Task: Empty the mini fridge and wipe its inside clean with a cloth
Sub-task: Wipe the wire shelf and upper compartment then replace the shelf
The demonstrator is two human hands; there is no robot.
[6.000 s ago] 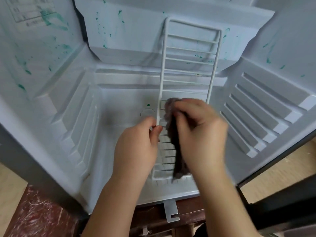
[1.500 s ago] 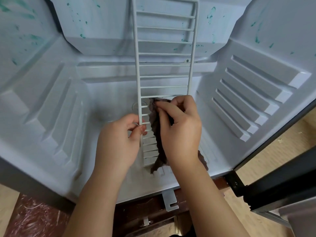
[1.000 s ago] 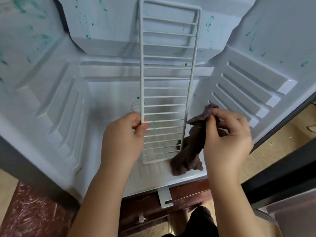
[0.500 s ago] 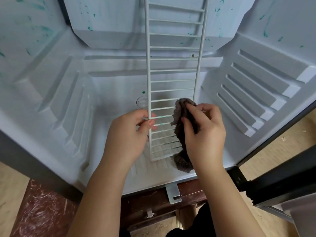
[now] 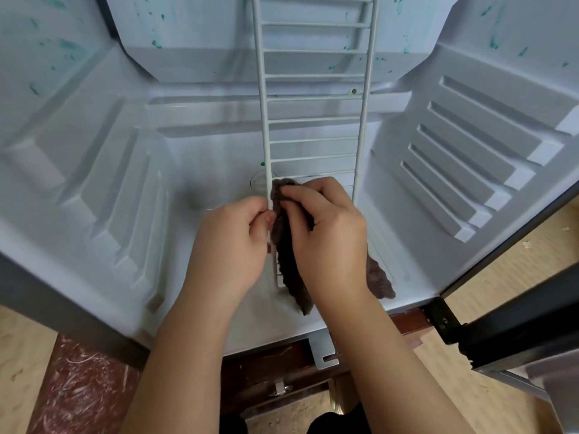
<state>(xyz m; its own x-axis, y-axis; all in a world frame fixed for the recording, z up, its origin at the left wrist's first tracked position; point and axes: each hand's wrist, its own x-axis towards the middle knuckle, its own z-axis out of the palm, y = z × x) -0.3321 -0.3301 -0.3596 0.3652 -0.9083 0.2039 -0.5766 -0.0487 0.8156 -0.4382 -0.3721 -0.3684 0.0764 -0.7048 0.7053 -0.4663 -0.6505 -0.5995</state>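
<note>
Rack point(image 5: 313, 120): on end in fridge point(image 5: 213, 158), long axis upward.
Left hand point(image 5: 232, 245): pinches left rail point(image 5: 264, 136).
Right hand point(image 5: 329, 239): grips cloth point(image 5: 291, 270) against rack.
Walls point(image 5: 78, 136): green stains point(image 5: 67, 45).
Floor point(image 5: 507, 277): beige.

White wire rack point(image 5: 314, 120); dark brown cloth point(image 5: 289, 267); pale white fridge interior point(image 5: 203, 158) speckled with green stains point(image 5: 67, 45); reddish-brown scratched desk point(image 5: 78, 393); tan floor point(image 5: 513, 277)

Pale wooden floor point(image 5: 513, 264), scratched reddish-brown surface point(image 5: 78, 389)
</note>
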